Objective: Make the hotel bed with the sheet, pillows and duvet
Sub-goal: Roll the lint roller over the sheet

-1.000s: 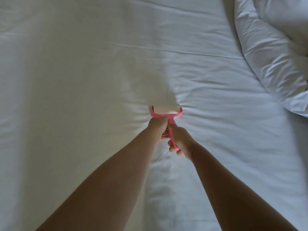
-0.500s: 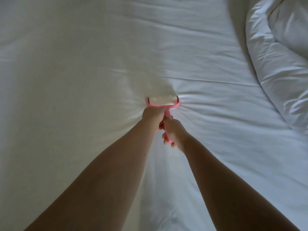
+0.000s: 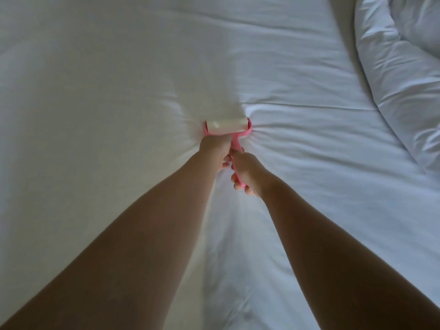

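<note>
Reaching from the lower edge toward the frame's centre, the right hand point(image 3: 247, 172) curls round the lower end of a pink lint roller point(image 3: 226, 127) handle. Just above it the left hand point(image 3: 214, 151) grips the handle next to the roll. The pale roll presses into the white sheet point(image 3: 95, 91), which puckers around it. The crumpled white duvet point(image 3: 392, 79) is heaped at the upper right.

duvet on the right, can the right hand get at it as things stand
Probably, with a lean: only bare sheet lies between the right hand and the duvet, though that hand grips the lint roller handle.
</note>
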`<state>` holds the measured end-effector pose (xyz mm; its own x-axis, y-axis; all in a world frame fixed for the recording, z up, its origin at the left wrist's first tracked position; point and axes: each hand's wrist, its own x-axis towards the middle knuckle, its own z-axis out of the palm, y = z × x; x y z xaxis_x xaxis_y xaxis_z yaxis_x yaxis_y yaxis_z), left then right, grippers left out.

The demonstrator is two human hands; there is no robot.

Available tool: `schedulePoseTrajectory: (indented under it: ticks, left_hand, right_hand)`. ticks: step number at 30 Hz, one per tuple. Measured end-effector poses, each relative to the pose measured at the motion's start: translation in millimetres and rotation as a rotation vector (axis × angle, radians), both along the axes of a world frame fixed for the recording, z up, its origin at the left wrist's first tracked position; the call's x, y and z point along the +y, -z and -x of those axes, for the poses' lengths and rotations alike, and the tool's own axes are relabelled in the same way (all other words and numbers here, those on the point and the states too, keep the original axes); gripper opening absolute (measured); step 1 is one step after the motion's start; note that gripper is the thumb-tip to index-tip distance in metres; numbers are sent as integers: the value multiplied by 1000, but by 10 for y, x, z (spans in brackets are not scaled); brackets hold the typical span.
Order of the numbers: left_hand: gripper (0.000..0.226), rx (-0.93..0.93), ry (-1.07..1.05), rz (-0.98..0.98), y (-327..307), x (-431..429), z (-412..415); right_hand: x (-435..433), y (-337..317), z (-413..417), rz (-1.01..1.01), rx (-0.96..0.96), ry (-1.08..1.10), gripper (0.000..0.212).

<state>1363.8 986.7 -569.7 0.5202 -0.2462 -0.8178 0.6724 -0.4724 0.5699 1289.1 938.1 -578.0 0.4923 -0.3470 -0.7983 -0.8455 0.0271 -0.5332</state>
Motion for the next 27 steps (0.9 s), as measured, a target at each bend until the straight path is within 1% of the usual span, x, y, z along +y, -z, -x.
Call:
schedulePoseTrajectory:
  ticks: [2,6,12,15,18,21,23,27]
  left_hand:
    - [22,36,21,-11,-40,65,176]
    - [22,92,45,-30,-35,248,641]
    - [23,140,102,-56,-63,520,1438]
    - [28,168,139,-72,-88,684,1837]
    - [28,209,148,-75,-128,878,2222]
    - [28,194,160,-103,-175,1050,2549]
    - [27,159,173,-121,-199,1136,2746]
    - [24,139,209,-134,-218,1296,3131]
  right_hand:
    - [57,-13,193,0,-5,13,56]
    - [224,-116,723,-15,-31,25,50]
    - [484,-104,1556,19,49,-15,50]
    - [645,-128,1980,8,82,-10,52]
    - [841,-155,2383,3,99,8,50]
    - [1024,-192,2719,-7,113,31,50]
    - [1121,-201,2916,-15,128,51,54]
    - [1304,-202,3294,-50,148,97,70]
